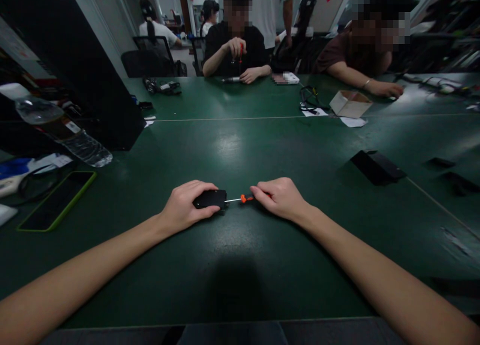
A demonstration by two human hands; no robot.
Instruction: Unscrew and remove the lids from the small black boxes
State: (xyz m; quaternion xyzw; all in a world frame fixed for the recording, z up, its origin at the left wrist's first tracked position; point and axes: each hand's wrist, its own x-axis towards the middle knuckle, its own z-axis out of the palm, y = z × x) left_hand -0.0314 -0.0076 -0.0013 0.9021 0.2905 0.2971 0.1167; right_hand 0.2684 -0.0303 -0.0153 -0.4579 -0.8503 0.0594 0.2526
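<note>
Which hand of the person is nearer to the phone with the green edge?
Left: the left hand lies right of the phone; the right hand, holding the screwdriver, is farther right.

Near the front middle of the table (232, 155), a case (208, 199) lies in the left fingers (203, 186), and a screwdriver (245, 198) runs from its right end to the right fingers (263, 197). Well to the left lies a phone (58, 200) with a bottle (63, 127) behind it; to the right lies a block (377, 167). Farther back, a person (255, 52) sits across the table, between cables (161, 86) on the left and a box (348, 105) on the right.
</note>
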